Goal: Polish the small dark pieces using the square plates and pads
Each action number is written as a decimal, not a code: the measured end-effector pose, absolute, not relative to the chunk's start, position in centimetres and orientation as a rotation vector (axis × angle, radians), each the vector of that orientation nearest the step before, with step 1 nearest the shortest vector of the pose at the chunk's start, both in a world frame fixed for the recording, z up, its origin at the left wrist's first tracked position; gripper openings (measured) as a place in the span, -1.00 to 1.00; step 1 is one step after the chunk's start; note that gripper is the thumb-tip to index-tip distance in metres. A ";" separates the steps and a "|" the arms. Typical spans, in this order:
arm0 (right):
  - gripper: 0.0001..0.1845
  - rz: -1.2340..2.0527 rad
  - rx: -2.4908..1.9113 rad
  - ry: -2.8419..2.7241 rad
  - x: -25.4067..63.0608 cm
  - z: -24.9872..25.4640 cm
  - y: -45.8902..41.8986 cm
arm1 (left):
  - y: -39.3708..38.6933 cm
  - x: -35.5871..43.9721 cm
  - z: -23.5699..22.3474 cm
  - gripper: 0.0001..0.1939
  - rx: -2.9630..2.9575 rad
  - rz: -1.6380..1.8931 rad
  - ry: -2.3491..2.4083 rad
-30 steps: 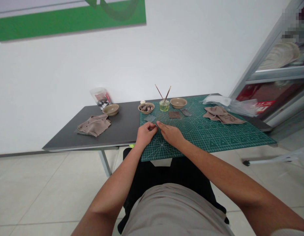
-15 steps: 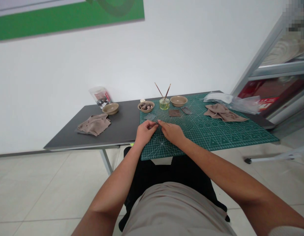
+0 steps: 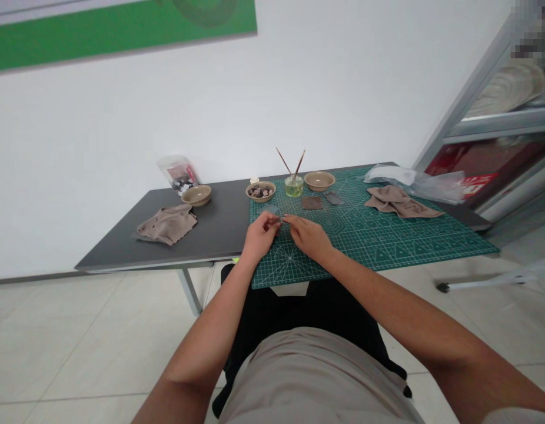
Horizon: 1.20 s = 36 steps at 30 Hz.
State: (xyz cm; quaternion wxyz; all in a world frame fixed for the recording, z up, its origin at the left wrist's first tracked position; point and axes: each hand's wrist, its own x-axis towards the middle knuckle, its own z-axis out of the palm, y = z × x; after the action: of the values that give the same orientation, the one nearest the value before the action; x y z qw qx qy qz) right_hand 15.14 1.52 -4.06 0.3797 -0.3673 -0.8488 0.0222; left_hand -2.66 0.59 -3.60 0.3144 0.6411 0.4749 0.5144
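My left hand (image 3: 262, 234) is closed over the green cutting mat (image 3: 365, 235), its fingers pinched around something small that I cannot make out. Fingertip to fingertip with it, my right hand (image 3: 310, 235) is also closed, and whatever sits between its fingers is hidden. Just beyond the left fingers lies a grey-blue square sheet (image 3: 271, 208), partly covered. A brown square sheet (image 3: 312, 203) and a grey sheet (image 3: 333, 198) rest on the mat past my right hand. Behind them are a bowl of small dark and pinkish pieces (image 3: 261, 191) and a glass jar (image 3: 293, 187) holding two thin brushes.
A tan bowl (image 3: 319, 181) stands right of the jar. On the right lie a brown cloth (image 3: 398, 202) and a clear plastic bag (image 3: 414, 178). To the left are another cloth (image 3: 169, 225), a second tan bowl (image 3: 196, 195) and a clear container (image 3: 178, 175) against the wall.
Both hands stay together at nearly the same spot, with slight finger movements; the left fingers have shifted a little upward. The view has tilted slightly. The objects on the table have not moved.
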 end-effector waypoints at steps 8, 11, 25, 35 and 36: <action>-0.71 0.125 -0.936 -2.148 15.2 -3.9 1.5 | 0.4 -2.7 -3.2 -0.78 1.707 1.324 1.236; -0.76 0.141 -0.915 -2.141 15.2 -3.8 1.5 | 0.3 -2.6 -2.8 -0.78 1.697 1.278 1.264; -0.83 0.133 -0.892 -2.139 15.6 -4.2 1.8 | 0.1 -2.5 -3.0 -0.88 1.774 1.187 1.269; -0.81 0.043 -0.960 -2.206 15.3 -4.5 1.9 | 0.2 -2.7 -3.0 -0.87 1.837 1.175 1.272; -0.81 0.044 -0.969 -2.205 15.3 -4.5 1.9 | 0.1 -2.7 -3.1 -0.87 1.850 1.171 1.274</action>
State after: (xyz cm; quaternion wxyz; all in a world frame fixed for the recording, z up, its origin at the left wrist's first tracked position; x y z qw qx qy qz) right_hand 15.32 1.90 -4.51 0.3581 -0.3756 -0.8546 0.0169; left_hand -2.73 0.15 -3.09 0.2996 0.6967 0.4800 0.4410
